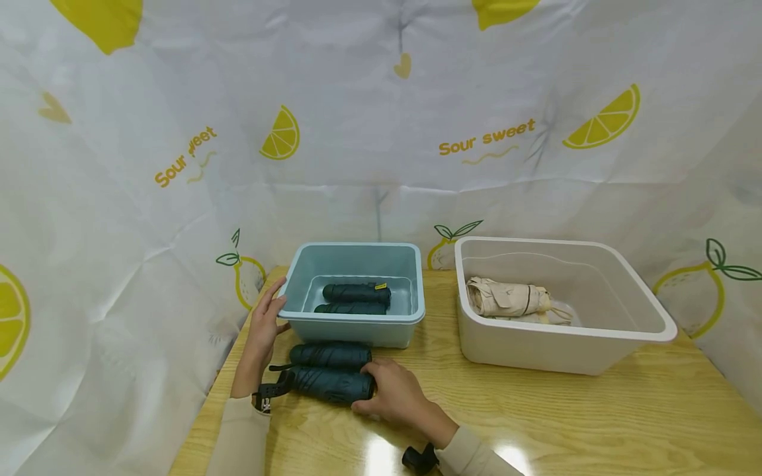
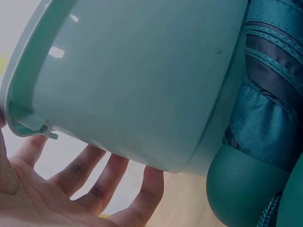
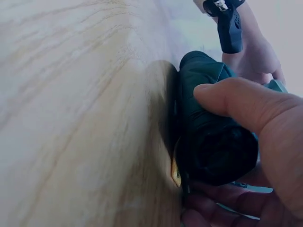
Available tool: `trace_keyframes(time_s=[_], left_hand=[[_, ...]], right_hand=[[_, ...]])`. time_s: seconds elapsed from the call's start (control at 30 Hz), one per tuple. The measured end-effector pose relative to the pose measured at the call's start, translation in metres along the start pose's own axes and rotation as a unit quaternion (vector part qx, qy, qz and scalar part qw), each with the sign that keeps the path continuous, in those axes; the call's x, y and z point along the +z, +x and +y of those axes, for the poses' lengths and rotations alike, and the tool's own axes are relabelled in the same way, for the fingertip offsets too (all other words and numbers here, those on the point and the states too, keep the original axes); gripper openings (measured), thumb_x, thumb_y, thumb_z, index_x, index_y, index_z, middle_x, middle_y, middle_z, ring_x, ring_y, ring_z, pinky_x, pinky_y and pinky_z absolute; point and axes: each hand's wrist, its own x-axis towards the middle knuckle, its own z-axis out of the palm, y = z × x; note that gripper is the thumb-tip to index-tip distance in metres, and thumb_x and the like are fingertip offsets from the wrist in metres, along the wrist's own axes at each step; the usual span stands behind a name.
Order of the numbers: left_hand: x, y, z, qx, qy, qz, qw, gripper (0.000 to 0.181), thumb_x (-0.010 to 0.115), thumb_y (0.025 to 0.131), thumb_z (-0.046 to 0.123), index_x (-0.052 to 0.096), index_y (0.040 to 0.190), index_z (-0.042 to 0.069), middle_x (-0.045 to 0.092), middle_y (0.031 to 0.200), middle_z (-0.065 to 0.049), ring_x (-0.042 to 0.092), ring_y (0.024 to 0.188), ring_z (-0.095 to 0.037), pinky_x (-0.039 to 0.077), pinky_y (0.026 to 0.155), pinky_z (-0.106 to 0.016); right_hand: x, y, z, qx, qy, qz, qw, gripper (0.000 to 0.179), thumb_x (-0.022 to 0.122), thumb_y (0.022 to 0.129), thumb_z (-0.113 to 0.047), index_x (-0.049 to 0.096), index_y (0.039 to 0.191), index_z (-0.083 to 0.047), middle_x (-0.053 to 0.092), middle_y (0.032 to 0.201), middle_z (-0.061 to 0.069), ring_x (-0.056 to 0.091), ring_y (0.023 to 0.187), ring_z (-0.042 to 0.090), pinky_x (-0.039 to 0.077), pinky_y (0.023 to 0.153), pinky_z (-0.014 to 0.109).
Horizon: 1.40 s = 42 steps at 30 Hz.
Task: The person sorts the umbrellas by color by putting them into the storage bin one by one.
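Note:
My left hand (image 1: 262, 328) is at the left end of the light blue bin (image 1: 357, 334). Its fingers are spread against the outside of the bin in the left wrist view. With the thumb on one side and fingers curled on the other, my right hand (image 1: 397, 395) grips the right end of a dark green folded umbrella (image 1: 330, 385) lying on the table. A second folded umbrella (image 1: 329, 355) lies just behind it, in front of the bin. Two more dark umbrellas (image 1: 356, 293) lie inside the blue bin, side by side.
To the right stands a larger white bin (image 1: 536, 347), with beige folded cloth bundles (image 1: 506, 297) at its left end. A lemon-print sheet (image 1: 369, 145) hangs behind the wooden table (image 1: 536, 410) and along its sides.

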Motion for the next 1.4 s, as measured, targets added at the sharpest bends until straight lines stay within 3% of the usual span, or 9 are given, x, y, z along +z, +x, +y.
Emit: trace_keyframes(time_s=[0.27, 0.4, 0.5, 0.77, 0.97, 1.17, 1.4], left_hand=[[0.0, 0.0, -0.001, 0.005, -0.001, 0.001, 1.0, 0.05, 0.043, 0.11, 0.038, 0.037, 0.159, 0.032, 0.039, 0.157, -0.014, 0.04, 0.141, -0.033, 0.039, 0.107, -0.068], [0.0, -0.001, -0.001, 0.008, -0.001, 0.002, 1.0, 0.05, 0.043, 0.11, 0.038, 0.037, 0.159, 0.031, 0.039, 0.157, -0.015, 0.041, 0.141, -0.033, 0.04, 0.106, -0.068], [-0.001, -0.001, -0.001, 0.004, -0.004, 0.002, 1.0, 0.05, 0.044, 0.11, 0.038, 0.037, 0.159, 0.031, 0.039, 0.158, -0.014, 0.04, 0.142, -0.033, 0.039, 0.107, -0.068], [-0.001, -0.002, -0.002, 0.001, -0.003, 0.0, 1.0, 0.05, 0.045, 0.11, 0.04, 0.037, 0.159, 0.032, 0.038, 0.159, -0.013, 0.04, 0.144, -0.034, 0.039, 0.108, -0.07], [-0.002, -0.001, -0.002, 0.0, -0.002, 0.0, 1.0, 0.05, 0.045, 0.11, 0.039, 0.037, 0.159, 0.033, 0.034, 0.163, -0.009, 0.038, 0.145, -0.033, 0.039, 0.107, -0.069], [-0.001, -0.001, -0.001, 0.002, -0.006, 0.0, 1.0, 0.05, 0.046, 0.109, 0.038, 0.038, 0.159, 0.031, 0.028, 0.167, -0.005, 0.035, 0.147, -0.033, 0.039, 0.107, -0.071], [0.0, 0.0, 0.0, 0.005, -0.002, 0.003, 1.0, 0.05, 0.046, 0.109, 0.038, 0.039, 0.158, 0.031, 0.026, 0.168, -0.002, 0.035, 0.148, -0.032, 0.04, 0.106, -0.07]], right_hand=[[0.002, 0.003, 0.006, -0.029, 0.056, 0.015, 0.9979, 0.057, 0.081, 0.079, -0.05, 0.07, 0.12, -0.012, 0.073, 0.113, 0.005, 0.07, 0.099, 0.02, 0.056, 0.082, 0.033], [0.001, 0.002, 0.007, -0.041, 0.122, 0.009, 0.9917, 0.052, 0.081, 0.084, -0.045, 0.066, 0.123, -0.014, 0.071, 0.086, 0.001, 0.063, 0.074, 0.008, 0.051, 0.068, 0.024], [0.0, 0.002, 0.007, -0.043, 0.164, 0.009, 0.9855, 0.049, 0.08, 0.087, -0.041, 0.064, 0.126, -0.017, 0.066, 0.079, -0.002, 0.055, 0.065, 0.004, 0.046, 0.061, 0.021], [-0.005, 0.003, 0.007, -0.061, 0.221, 0.024, 0.973, 0.045, 0.082, 0.087, -0.032, 0.065, 0.127, -0.02, 0.068, 0.124, -0.001, 0.061, 0.093, 0.012, 0.053, 0.08, 0.027], [-0.01, 0.004, 0.008, -0.059, 0.281, 0.01, 0.9579, 0.043, 0.084, 0.086, -0.022, 0.065, 0.125, -0.017, 0.064, 0.127, 0.0, 0.061, 0.108, 0.018, 0.054, 0.089, 0.031], [-0.017, 0.004, 0.009, -0.057, 0.34, -0.007, 0.9386, 0.043, 0.081, 0.086, -0.011, 0.064, 0.125, -0.011, 0.06, 0.13, 0.01, 0.062, 0.104, 0.023, 0.058, 0.077, 0.027], [-0.029, 0.002, 0.01, -0.06, 0.36, -0.01, 0.9311, 0.042, 0.081, 0.083, -0.006, 0.064, 0.122, -0.011, 0.056, 0.129, 0.013, 0.064, 0.103, 0.023, 0.06, 0.073, 0.027]])
